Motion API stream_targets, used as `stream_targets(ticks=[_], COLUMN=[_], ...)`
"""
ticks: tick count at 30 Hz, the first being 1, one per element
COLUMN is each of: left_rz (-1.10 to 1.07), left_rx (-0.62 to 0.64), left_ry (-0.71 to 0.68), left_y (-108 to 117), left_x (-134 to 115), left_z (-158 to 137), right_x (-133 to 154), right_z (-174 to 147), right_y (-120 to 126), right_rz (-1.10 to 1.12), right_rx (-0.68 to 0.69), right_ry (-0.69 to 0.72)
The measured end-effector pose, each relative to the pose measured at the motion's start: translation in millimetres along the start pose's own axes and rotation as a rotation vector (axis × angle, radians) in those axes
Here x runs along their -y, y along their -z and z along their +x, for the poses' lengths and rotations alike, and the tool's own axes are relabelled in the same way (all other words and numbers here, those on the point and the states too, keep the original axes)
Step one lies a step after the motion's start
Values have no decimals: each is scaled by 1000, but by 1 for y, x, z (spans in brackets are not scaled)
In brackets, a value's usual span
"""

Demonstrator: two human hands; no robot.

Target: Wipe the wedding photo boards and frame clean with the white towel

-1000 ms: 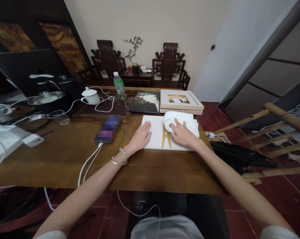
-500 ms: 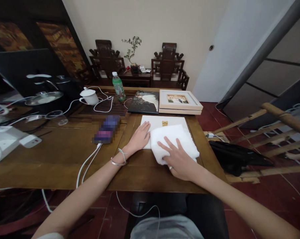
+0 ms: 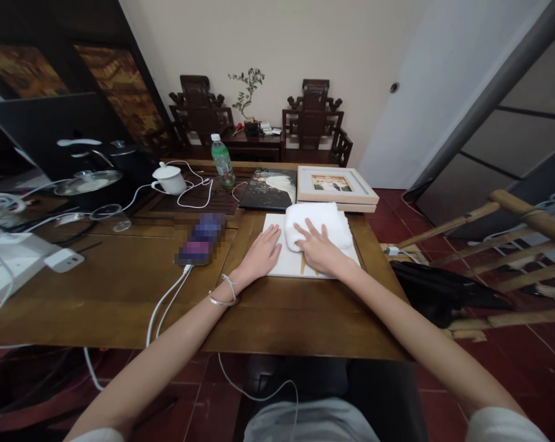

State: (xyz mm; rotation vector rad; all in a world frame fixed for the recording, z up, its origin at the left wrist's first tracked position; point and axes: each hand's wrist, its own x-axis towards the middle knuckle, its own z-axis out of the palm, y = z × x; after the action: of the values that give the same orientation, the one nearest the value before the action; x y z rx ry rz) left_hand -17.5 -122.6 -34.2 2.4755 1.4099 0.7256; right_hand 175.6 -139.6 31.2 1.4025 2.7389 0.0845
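While open table separates the pixelated device from the left hand, that hand lies flat on the left edge of the white panel, fingers close together, thumb apart. Next comes the white cloth, which half a second ago overhung the panel's near edge and now covers its far part, so the wiping stroke seems to have swung outward. On top the right hand spreads its fingers, and the cloth reaches so near the framed picture that I cannot tell whether they touch, though bare table remains along the panel's near and right sides.
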Motion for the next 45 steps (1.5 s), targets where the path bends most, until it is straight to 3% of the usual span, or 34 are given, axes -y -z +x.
stream_targets(ticks=[7, 11, 15, 21, 26, 31, 37, 41, 45], left_rz=[-11, -11, -4, -28, -248, -455, -446, -346, -224], left_rx=[-3, -7, 2, -11, -125, -269, -214, -184, -143], left_ry=[5, 7, 12, -1, 75, 156, 193, 154, 110], left_y=[-1, -1, -1, -2, 4, 15, 15, 7, 2], left_x=[-1, -1, 0, 1, -4, -14, -15, -12, -8], left_z=[0, 0, 0, 0, 1, 3, 4, 4, 2], right_x=[43, 61, 56, 22, 22, 54, 73, 61, 36], right_z=[-67, -87, -73, -12, 19, -1, -57, -66, -36], right_y=[6, 8, 8, 5, 1, -4, 5, 16, 17], right_rz=[11, 25, 31, 17, -34, -61, 10, 33, 0], right_rx=[48, 52, 49, 23, -29, -55, -48, -16, -50], right_ry=[100, 113, 49, -65, -87, 99, 323, 266, 95])
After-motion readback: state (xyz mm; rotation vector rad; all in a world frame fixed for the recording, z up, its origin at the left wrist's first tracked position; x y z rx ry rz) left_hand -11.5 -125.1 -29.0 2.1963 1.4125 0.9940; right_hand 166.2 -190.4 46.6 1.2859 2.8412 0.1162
